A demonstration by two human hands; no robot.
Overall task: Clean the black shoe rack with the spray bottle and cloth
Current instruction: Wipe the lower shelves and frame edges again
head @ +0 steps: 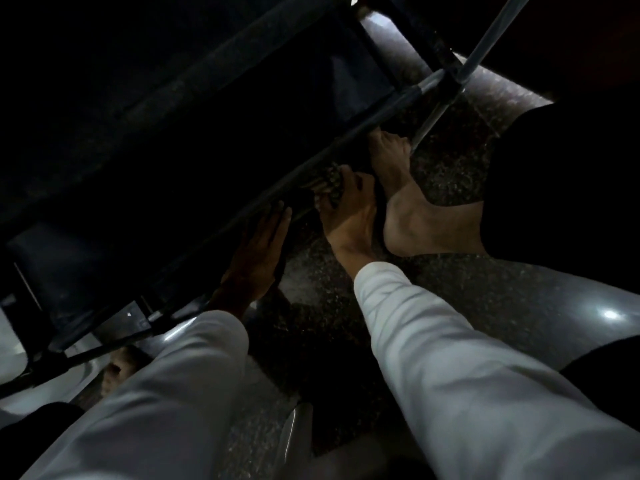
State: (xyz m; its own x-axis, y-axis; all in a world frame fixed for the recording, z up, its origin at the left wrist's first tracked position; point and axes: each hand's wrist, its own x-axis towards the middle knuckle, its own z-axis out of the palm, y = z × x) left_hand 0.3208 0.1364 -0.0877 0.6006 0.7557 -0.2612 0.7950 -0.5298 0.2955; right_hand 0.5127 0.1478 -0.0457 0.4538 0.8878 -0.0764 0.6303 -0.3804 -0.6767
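1. At the rack's front rail, the right hand [346, 216] has its fingers curled round a bunched, check-patterned cloth [329, 183] and holds it against the tube.
2. Left hand [258, 240] is just beside it, lower-left, flat with fingers straight and together. It rests on the same rail's edge and grips nothing.
3. Both arms wear white sleeves [450, 358] that reach in from the bottom of the view.
4. Black shoe rack [207, 116] fills the upper-left half and runs diagonally from top right to bottom left. It has dark fabric shelves, slightly dusty-looking, and is very dim, so detail is hard to tell.
5. Front rail [424, 85] is a thin metal tube, grey where the light hits near the corner joint. A grey upright tube [491, 32] rises from that joint to the top right.
6. Bare foot [408, 209] stands just right of the right hand, toes near the rail, with a black trouser leg [571, 168] above it.
7. Speckled dark floor [450, 174] lies under the hands and foot, and open room shows between the two sleeves. Glossy grey tile [554, 299] lies to the right.
8. What looks like a second bare foot [117, 368] sits at lower left by the rack's near corner, tight against the left sleeve.
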